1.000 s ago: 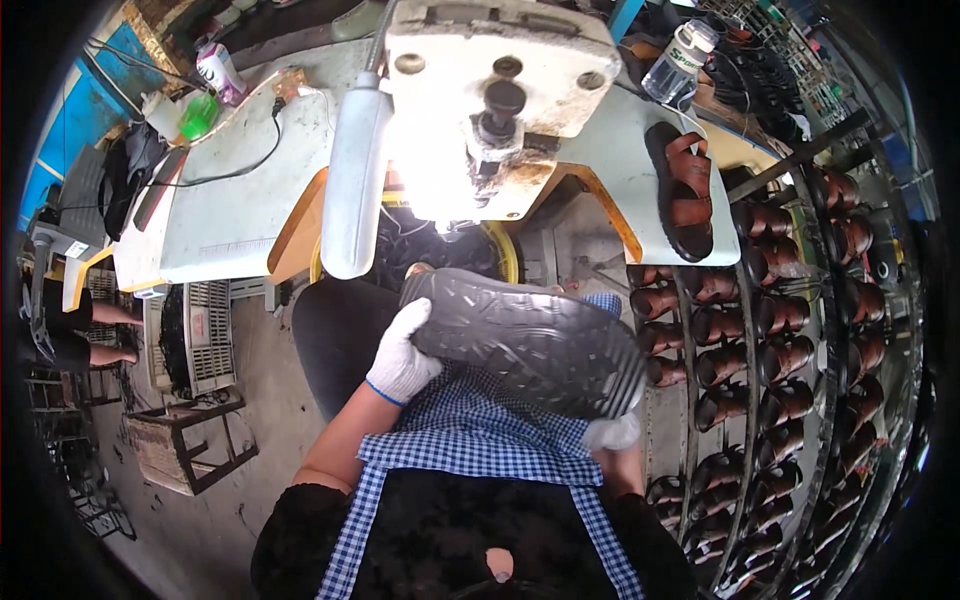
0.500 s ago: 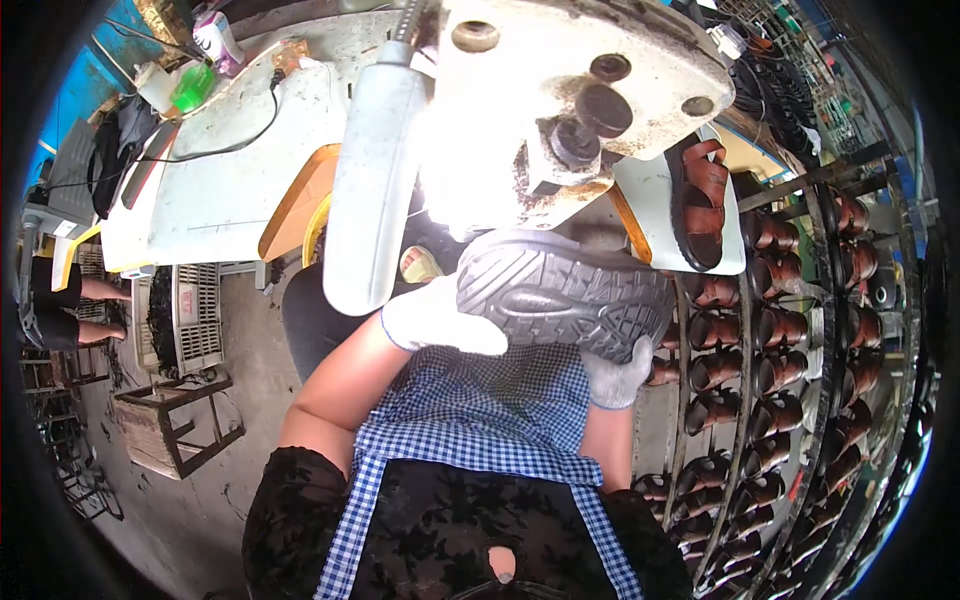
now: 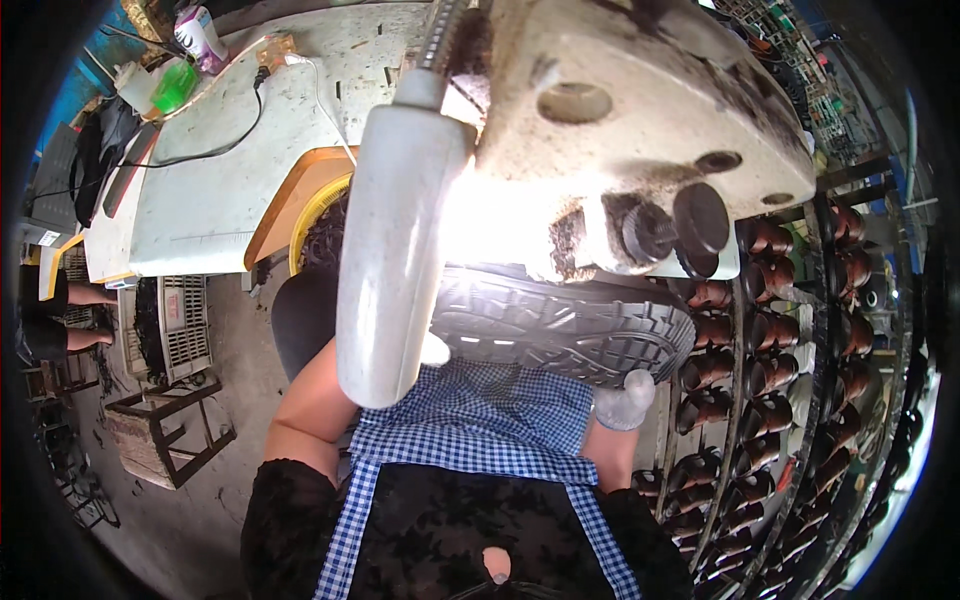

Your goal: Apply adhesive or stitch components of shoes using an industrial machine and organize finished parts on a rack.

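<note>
A black-soled shoe point(image 3: 570, 335) is held low under an off-white machine head point(image 3: 640, 110), its ridged tread facing me; its upper is hidden. My left hand point(image 3: 435, 349) wears a white glove and grips the shoe's left end. Only its thumb area shows, as a grey lamp point(image 3: 395, 250) on a flexible neck covers the rest. At the right end my gloved right hand point(image 3: 626, 402) is closed on the sole's near edge, thumb up against the tread. Bright lamplight washes out the place where the shoe meets the machine.
A white worktable point(image 3: 225, 190) with a black cable spreads to the left, a green container point(image 3: 174, 88) at its back. Below it stand a yellow basket point(image 3: 303, 225) and a wooden stool point(image 3: 165, 430). Racks of brown sandals point(image 3: 770, 325) line the right side. Another person's legs point(image 3: 90, 340) show at far left.
The view has shifted, so the machine head and lamp loom larger and lower. The lamp now hides most of my left hand. The shoe has tilted, its right end reaching slightly further right.
</note>
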Demonstrator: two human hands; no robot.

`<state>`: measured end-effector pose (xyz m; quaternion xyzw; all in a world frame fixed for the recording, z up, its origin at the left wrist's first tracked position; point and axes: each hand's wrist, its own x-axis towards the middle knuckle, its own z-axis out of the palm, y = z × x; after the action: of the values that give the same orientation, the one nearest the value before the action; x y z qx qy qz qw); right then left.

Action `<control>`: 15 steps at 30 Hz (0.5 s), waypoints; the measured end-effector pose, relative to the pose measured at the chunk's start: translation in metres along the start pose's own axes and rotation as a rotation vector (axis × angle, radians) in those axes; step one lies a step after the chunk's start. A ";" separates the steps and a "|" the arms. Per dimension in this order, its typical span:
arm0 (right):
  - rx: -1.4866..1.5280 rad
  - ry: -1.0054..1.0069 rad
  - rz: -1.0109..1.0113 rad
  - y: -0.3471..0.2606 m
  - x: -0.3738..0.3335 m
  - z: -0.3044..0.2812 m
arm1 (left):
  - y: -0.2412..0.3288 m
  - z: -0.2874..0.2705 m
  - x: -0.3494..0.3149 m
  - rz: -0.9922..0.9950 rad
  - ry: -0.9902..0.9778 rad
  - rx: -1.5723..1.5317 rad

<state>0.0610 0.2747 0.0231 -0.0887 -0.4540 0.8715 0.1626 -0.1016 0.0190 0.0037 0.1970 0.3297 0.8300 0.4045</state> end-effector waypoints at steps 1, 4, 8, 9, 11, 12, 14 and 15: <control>-0.004 0.002 0.000 0.003 0.001 -0.003 | 0.003 0.000 0.003 0.020 0.023 -0.031; -0.107 0.037 -0.018 0.020 0.002 -0.010 | 0.007 0.005 0.009 0.075 0.097 -0.100; -0.075 0.096 0.113 0.024 0.005 0.041 | 0.017 0.007 -0.042 0.127 0.226 -0.196; -0.064 0.098 0.123 0.030 0.006 0.045 | 0.027 0.000 -0.076 0.142 0.264 -0.214; 0.146 -0.138 0.202 0.043 0.012 0.051 | 0.039 -0.008 -0.078 0.176 0.317 -0.262; 0.070 -0.187 0.130 0.049 0.016 0.061 | 0.043 -0.007 -0.083 0.194 0.337 -0.280; 0.048 -0.248 0.129 0.059 0.022 0.077 | 0.057 0.002 -0.080 0.167 0.596 -0.113; 0.021 -0.310 0.135 0.061 0.025 0.081 | 0.053 -0.004 -0.083 0.166 0.592 -0.104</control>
<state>0.0010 0.1888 0.0192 0.0181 -0.4573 0.8885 0.0326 -0.0833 -0.0737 0.0337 -0.0478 0.3728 0.8974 0.2313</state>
